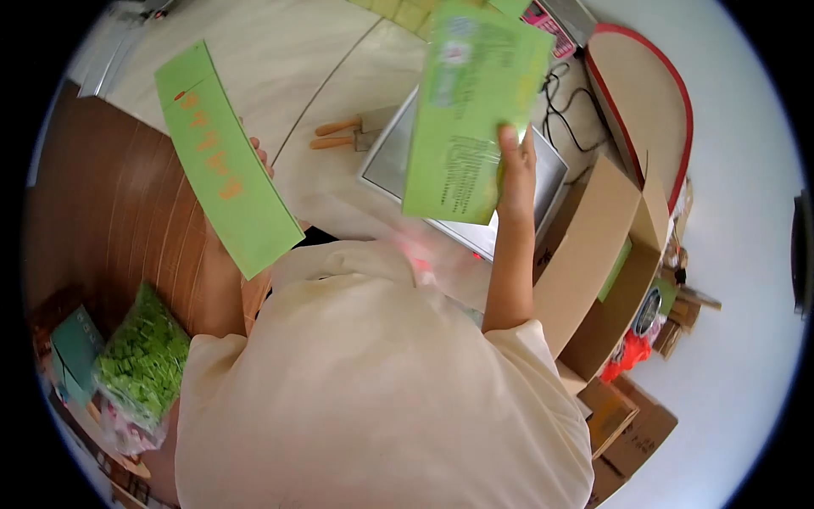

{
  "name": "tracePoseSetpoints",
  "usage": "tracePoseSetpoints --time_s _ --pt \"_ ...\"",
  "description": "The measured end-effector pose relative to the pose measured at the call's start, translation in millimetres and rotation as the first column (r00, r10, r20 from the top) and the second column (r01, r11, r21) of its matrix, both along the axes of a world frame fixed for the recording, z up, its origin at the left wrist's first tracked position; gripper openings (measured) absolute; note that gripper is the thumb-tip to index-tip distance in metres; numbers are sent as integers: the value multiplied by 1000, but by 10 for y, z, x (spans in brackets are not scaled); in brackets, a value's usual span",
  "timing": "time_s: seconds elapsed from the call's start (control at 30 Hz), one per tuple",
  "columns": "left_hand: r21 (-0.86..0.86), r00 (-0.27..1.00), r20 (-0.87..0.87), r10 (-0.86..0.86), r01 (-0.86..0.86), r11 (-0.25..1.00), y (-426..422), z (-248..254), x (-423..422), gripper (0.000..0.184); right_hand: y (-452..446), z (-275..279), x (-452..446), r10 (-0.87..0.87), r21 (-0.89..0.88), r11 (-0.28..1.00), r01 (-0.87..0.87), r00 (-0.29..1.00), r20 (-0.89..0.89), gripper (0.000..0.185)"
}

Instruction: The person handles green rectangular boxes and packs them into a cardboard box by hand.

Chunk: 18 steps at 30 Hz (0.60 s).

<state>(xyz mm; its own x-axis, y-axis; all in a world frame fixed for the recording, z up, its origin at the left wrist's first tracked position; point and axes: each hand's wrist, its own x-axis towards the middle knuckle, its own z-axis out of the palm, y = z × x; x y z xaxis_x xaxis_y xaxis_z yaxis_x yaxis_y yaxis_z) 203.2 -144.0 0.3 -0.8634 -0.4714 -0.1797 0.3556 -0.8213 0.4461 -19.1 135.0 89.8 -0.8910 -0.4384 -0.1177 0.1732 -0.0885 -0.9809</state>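
Note:
My left hand (261, 155) is mostly hidden behind a long narrow green box (216, 157) with orange writing, its fingertips curled at the box's right edge. The box is held tilted at the left, over the floor and table edge. On the right, my right hand (517, 170) grips a larger green packet (462, 119) with small print, fingers at its lower right edge. Beneath that packet lies a grey flat tray-like device (388, 165) with a pale rim. Two scrapers with wooden handles (335, 134) rest just left of the device.
An open cardboard box (585, 254) stands at the right, near black cables (560, 110) and a red-edged board (649, 93). A pink calculator (561, 42) is at the top. Lower left, a clear bag of green pieces (144, 360) sits beside the brown floor (110, 195).

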Motion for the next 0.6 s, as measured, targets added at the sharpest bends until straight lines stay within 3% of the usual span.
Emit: tracePoseSetpoints --time_s 0.07,0.1,0.23,0.3,0.37,0.43,0.5,0.6 --pt "37 998 22 -59 58 998 -21 -92 -48 61 203 -30 25 -134 -137 973 188 934 330 54" --pt "46 998 12 -63 62 997 -8 -117 -93 57 320 -140 2 -95 -231 953 197 916 391 54" --pt "72 982 -37 -187 189 979 -8 -178 -326 54 446 -316 155 -100 -426 842 331 872 480 54" --pt "29 967 34 -251 250 968 -55 -285 -384 54 477 -379 245 99 -613 755 232 884 457 49" --pt "-18 949 113 -294 298 954 -40 -293 -439 53 531 -653 198 55 -585 764 271 876 478 47" --pt "-34 942 131 -310 317 948 -20 -297 -478 53 474 -573 266 23 -557 774 300 866 499 45" --pt "-34 939 122 -321 327 945 11 -287 -519 53 461 -424 316 284 -752 577 319 785 551 49" --pt "-31 941 105 -321 326 945 30 -279 -546 54 517 -462 297 145 -631 675 382 770 621 48"
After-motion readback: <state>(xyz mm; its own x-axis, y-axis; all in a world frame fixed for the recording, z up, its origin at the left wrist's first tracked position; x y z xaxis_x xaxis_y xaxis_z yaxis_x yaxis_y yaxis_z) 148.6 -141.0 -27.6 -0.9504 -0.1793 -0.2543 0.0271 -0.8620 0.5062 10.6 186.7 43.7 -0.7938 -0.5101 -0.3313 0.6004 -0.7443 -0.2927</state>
